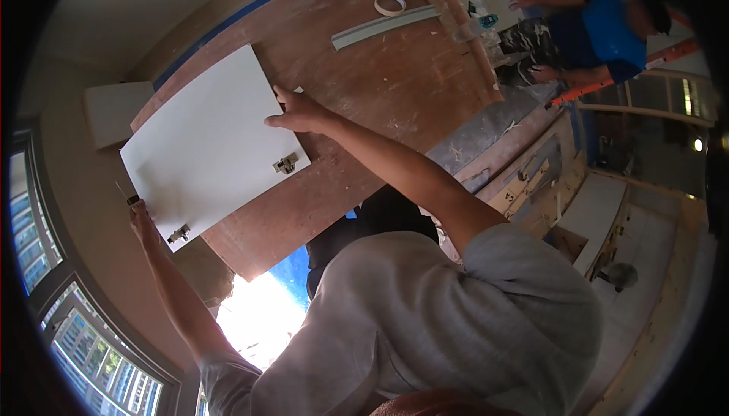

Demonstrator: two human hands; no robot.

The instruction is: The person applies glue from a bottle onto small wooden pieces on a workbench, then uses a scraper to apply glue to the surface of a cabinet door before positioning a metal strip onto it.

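Note:
A white cabinet door (209, 131) with two metal hinges lies over the brown covered work surface, at the left. One hinge (285, 164) sits near its right corner, the other hinge (178, 234) near its lower left corner. My right hand (300, 112) is closed on the door's right edge, thumb on the white face. My left hand (141, 218) is closed beside the door's left edge. From it sticks a screwdriver (133, 199) with a dark collar and thin metal shaft pointing up and left. Whether this hand also touches the door I cannot tell.
A roll of tape (389, 4) and a pale metal strip (386, 27) lie on the brown covering (372, 89). At the upper right stands a person in a blue shirt (607, 28) by an orange ladder (664, 55). Drawers (524, 188) are at the right, windows (99, 347) at the left.

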